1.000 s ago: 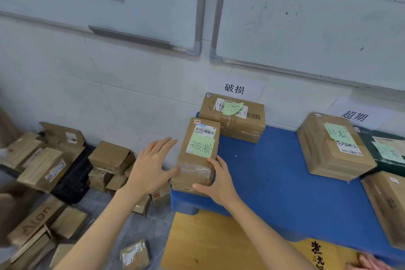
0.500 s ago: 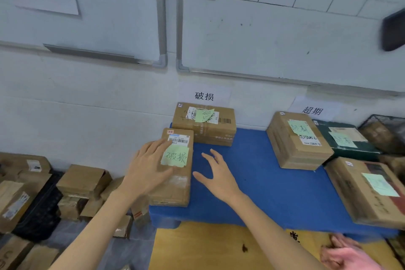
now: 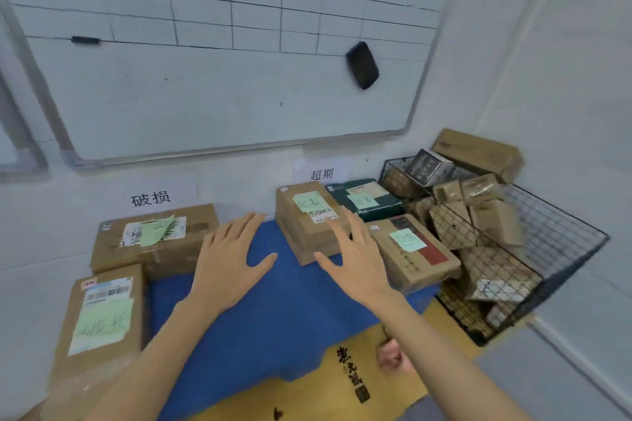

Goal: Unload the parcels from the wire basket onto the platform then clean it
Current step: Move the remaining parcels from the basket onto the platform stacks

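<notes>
Hovering above the blue platform (image 3: 273,318), both hands were empty, palms down, fingers spread and gripping nothing. The left hand (image 3: 229,270) hung over the bare middle of the platform. The right hand (image 3: 355,260) reached toward the right-hand group of parcels, its fingertips (image 3: 345,215) overlapping the tall brown parcel (image 3: 301,232); whether they touched it could not be told.

On the platform's left stood two brown parcels with green notes: a front parcel (image 3: 102,325), its lower end hidden behind the left forearm, and a rear parcel (image 3: 154,239) against the wall under a paper sign (image 3: 150,198). On the right, under a second sign (image 3: 321,174), the tall brown parcel sat beside a dark green parcel (image 3: 362,198), with a flat brown and red parcel (image 3: 413,249) in front. Handwriting on the green notes was blurred and unreadable.

The wire basket (image 3: 547,249) sat at the platform's right end, in the corner, tilted, holding many brown parcels (image 3: 492,219) in a jumble; the count was not clear through the mesh. One long box (image 3: 478,154) lay across its far rim.

A whiteboard (image 3: 205,79) hung above, carrying a black eraser (image 3: 361,65). A yellow board (image 3: 359,386) with black characters lay below the platform, partly cut off.
</notes>
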Demonstrator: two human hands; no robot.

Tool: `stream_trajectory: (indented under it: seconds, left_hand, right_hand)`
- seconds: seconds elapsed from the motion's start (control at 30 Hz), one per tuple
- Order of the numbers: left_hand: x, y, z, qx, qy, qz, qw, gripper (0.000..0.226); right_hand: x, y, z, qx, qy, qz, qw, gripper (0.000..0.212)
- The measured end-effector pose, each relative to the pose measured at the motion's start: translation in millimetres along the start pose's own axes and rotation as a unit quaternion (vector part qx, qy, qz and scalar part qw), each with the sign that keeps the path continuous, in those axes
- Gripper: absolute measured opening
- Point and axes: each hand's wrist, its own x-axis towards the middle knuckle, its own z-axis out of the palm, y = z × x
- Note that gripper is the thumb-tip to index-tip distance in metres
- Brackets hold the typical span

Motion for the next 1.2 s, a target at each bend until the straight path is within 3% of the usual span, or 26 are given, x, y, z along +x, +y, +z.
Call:
stream_trajectory:
  seconds: [0.17, 0.37, 0.7, 0.83, 1.2]
  left_hand:
    - [26, 98, 29, -0.023, -0.006, 0.062, 0.998, 0.08]
    - [37, 227, 61, -0.027, -0.017, 0.112, 0.993, 0.089]
    - [45, 430, 101, -0.064, 0.015, 0.17, 0.983, 0.086]
    - [51, 486, 107, -0.068, 0.02, 0.197, 0.978, 0.089]
    - [113, 573, 137, -0.053, 0.023, 0.236, 0.97, 0.09]
  right_hand:
    - [-36, 81, -64, -0.041, 0.013, 0.07, 0.997, 0.077]
    - [-92, 181, -136, -0.093, 0.035, 0.105, 0.99, 0.071]
    - [-183, 329, -255, -0.128, 0.037, 0.195, 0.972, 0.077]
    - [-208, 367, -288, -0.115, 0.056, 0.223, 0.966, 0.089]
    - [-207, 461, -328, -0.088, 0.11, 0.255, 0.957, 0.081]
